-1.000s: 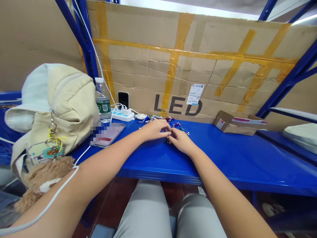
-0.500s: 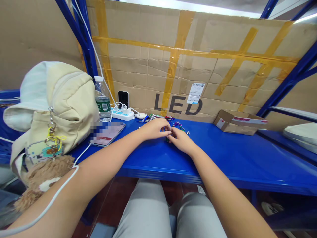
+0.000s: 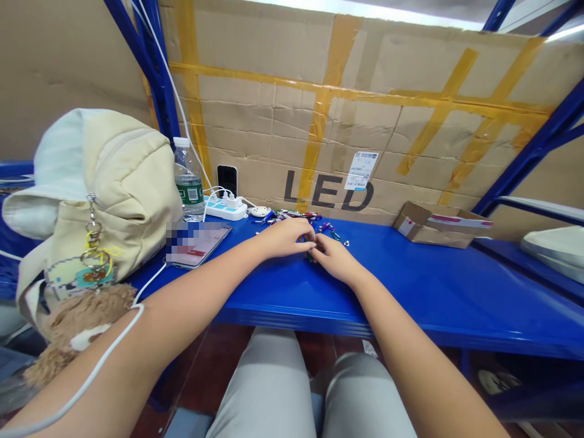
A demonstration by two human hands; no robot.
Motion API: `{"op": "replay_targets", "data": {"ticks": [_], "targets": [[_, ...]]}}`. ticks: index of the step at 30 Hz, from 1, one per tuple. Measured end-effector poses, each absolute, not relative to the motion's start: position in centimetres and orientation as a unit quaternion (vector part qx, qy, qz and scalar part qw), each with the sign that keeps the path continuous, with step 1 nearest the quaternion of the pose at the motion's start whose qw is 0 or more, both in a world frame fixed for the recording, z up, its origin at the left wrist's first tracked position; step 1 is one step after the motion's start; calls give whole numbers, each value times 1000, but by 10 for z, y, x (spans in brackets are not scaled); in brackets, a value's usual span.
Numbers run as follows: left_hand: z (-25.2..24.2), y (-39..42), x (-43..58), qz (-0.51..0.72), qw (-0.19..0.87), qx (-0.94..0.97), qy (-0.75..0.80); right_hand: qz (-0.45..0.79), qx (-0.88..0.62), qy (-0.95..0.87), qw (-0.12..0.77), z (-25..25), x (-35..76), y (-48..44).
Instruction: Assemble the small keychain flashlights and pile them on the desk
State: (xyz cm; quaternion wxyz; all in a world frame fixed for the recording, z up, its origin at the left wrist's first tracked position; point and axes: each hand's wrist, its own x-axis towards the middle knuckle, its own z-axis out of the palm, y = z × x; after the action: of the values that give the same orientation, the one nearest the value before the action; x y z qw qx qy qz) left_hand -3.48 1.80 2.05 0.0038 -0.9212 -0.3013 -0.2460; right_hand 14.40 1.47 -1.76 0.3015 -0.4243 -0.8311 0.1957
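Both of my hands meet over the blue table (image 3: 283, 292), close to a pile of small, shiny, many-coloured pieces (image 3: 296, 215). The fingers of my left hand (image 3: 292, 236) curl towards the right ones, thumb tip near the right fingertips. My right hand (image 3: 334, 257) is pinched, its fingertips touching or nearly touching the left thumb. A small green piece shows below the fingertips; what lies between the fingers is too small and hidden to name. A few more coloured pieces (image 3: 329, 229) lie just behind my right hand.
On the left are a cream bag (image 3: 132, 176), a water bottle (image 3: 189, 188), a phone (image 3: 205, 243) with a white cable, and a power strip (image 3: 225, 208). An open cardboard box (image 3: 438, 228) stands at the back right. A cardboard panel (image 3: 274, 134) closes the rear.
My hands stay in nearly the same place, with only slight finger movement. The view has shifted very slightly.
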Motion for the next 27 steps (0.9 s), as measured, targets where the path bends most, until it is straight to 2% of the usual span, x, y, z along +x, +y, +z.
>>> {"op": "replay_targets", "data": {"ticks": [27], "targets": [[21,17,-35,-238,1,-925,-296,183,-416,-839,299,-20,146,17]]}}
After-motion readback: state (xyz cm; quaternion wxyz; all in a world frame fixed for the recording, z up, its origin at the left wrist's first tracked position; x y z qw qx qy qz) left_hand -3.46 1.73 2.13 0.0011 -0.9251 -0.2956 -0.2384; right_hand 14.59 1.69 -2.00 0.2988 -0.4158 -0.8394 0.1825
